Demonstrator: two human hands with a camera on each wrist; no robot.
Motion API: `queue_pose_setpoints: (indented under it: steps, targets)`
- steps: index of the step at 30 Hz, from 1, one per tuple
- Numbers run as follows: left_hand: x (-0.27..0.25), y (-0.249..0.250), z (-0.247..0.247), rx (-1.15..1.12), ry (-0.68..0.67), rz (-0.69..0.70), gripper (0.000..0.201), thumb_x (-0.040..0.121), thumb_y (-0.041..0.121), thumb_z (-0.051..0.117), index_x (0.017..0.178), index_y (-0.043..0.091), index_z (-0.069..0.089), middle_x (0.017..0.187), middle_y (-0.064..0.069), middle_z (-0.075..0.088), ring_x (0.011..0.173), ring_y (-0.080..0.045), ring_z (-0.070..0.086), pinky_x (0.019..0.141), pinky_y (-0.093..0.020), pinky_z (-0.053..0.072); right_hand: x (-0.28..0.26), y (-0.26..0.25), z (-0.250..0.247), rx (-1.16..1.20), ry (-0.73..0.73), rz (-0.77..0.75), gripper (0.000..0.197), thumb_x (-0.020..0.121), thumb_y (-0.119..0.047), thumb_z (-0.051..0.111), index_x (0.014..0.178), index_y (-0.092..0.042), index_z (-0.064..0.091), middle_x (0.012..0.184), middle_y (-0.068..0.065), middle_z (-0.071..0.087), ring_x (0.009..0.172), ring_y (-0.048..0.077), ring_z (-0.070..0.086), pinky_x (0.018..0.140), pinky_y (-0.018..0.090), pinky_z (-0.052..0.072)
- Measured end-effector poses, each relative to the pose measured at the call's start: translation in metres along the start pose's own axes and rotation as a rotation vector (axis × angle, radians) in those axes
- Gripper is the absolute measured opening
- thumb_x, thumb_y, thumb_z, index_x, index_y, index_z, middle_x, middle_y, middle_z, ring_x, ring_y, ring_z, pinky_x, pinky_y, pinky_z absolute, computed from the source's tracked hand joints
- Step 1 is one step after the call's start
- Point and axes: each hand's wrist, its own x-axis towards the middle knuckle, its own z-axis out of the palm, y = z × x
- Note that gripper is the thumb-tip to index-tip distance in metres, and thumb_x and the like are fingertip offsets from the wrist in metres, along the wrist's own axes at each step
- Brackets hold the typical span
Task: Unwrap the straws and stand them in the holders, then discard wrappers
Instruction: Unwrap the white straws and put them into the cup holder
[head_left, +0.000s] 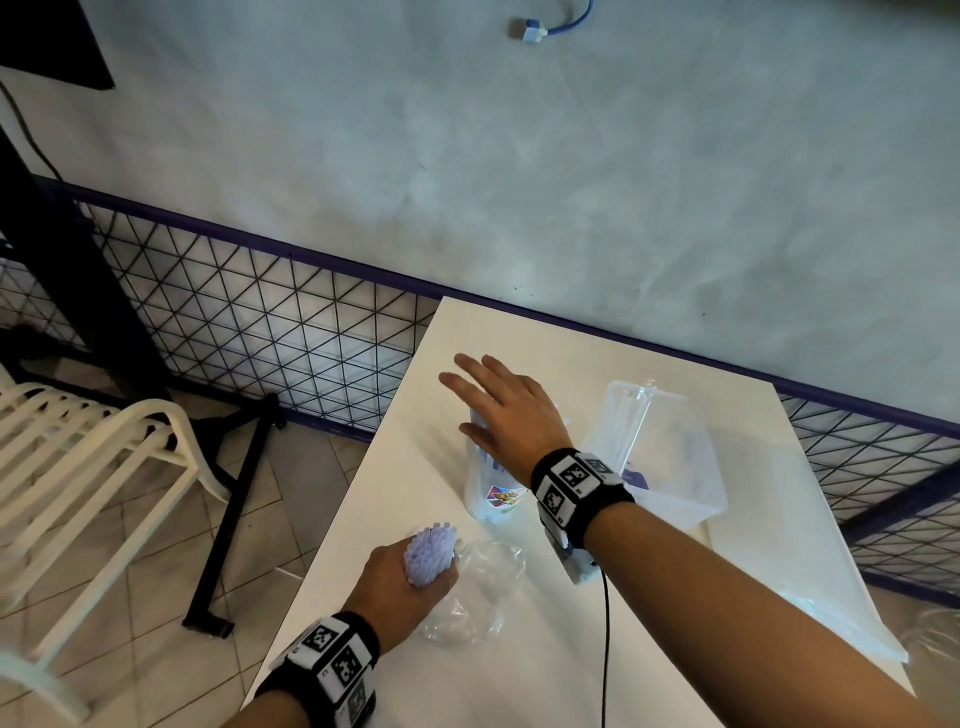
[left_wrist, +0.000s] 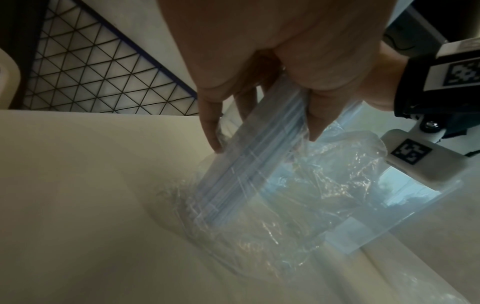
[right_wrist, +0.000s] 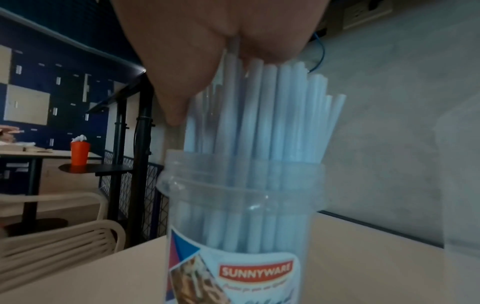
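A clear jar holder (head_left: 493, 499) with a colourful label stands mid-table, full of upright pale blue straws (right_wrist: 262, 115). My right hand (head_left: 470, 387) is spread flat above it, fingers straight, and the palm touches the straw tops (right_wrist: 233, 53). Nearer the front-left table edge, my left hand (head_left: 423, 579) grips a thick bundle of pale blue straws (head_left: 431, 551) upright. Its lower end stays inside a crumpled clear plastic wrapper (head_left: 478, 597) that rests on the table. In the left wrist view the fingers (left_wrist: 210, 127) curl round the bundle (left_wrist: 249, 164) and wrapper (left_wrist: 311, 185).
A clear plastic bin (head_left: 670, 457) sits right of the jar holder. Clear plastic sheeting (head_left: 841, 613) lies at the table's right edge. The white table (head_left: 597, 364) ends close to my left hand. A white chair (head_left: 88, 467) and black mesh fence (head_left: 260, 322) stand to the left.
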Motion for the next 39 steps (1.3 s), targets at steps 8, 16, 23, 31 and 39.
queue_pose_setpoints:
  steps: [8,16,23,31,39]
  targets:
    - [-0.001,0.002,-0.001,0.023,0.008,0.027,0.027,0.08,0.015,0.077,0.068,0.032,0.06,0.062,0.027,0.063,0.06,0.005,0.06,0.061,-0.004,0.042,-0.004,0.014,0.005,-0.106,0.021,0.215,0.051,0.085,-0.009,0.067,0.134,-0.011,0.056,0.156,0.002,0.038,0.138,0.03,0.045,0.1,0.043,0.046]
    - [-0.001,-0.001,-0.001,-0.018,0.005,-0.023,0.023,0.08,0.016,0.077,0.067,0.028,0.062,0.061,0.019,0.064,0.056,0.001,0.057,0.059,-0.006,0.044,-0.015,0.004,0.0,-0.146,-0.264,0.231,0.077,0.09,-0.046,-0.002,0.153,-0.015,0.029,0.16,0.002,0.029,0.149,0.024,0.023,0.118,0.045,0.018]
    - [-0.002,-0.003,-0.005,-0.087,-0.048,-0.055,0.014,0.081,0.017,0.077,0.084,0.026,0.068,0.074,0.025,0.07,0.072,0.005,0.065,0.069,-0.004,0.045,-0.024,-0.027,-0.047,0.192,0.145,-0.033,0.046,0.087,-0.013,0.04,0.128,-0.019,0.058,0.137,-0.001,0.055,0.116,0.019,0.047,0.09,0.037,0.035]
    - [0.002,-0.014,-0.011,-0.074,-0.115,-0.106,0.053,0.069,0.05,0.08,0.112,0.023,0.067,0.098,0.009,0.074,0.094,-0.001,0.068,0.089,-0.019,0.052,-0.08,-0.05,-0.021,0.708,-0.375,0.147,0.062,0.08,-0.001,0.061,0.138,-0.019,0.051,0.12,-0.001,0.058,0.082,0.006,0.055,0.071,0.003,0.036]
    - [0.001,-0.009,-0.014,-0.07,-0.16,-0.098,0.039,0.065,0.055,0.081,0.097,0.039,0.066,0.09,0.021,0.074,0.087,0.006,0.068,0.077,-0.013,0.048,-0.077,-0.058,-0.001,0.85,-0.351,0.212,0.045,0.076,-0.022,0.084,0.118,-0.017,0.069,0.099,0.002,0.065,0.073,-0.006,0.051,0.067,0.008,0.037]
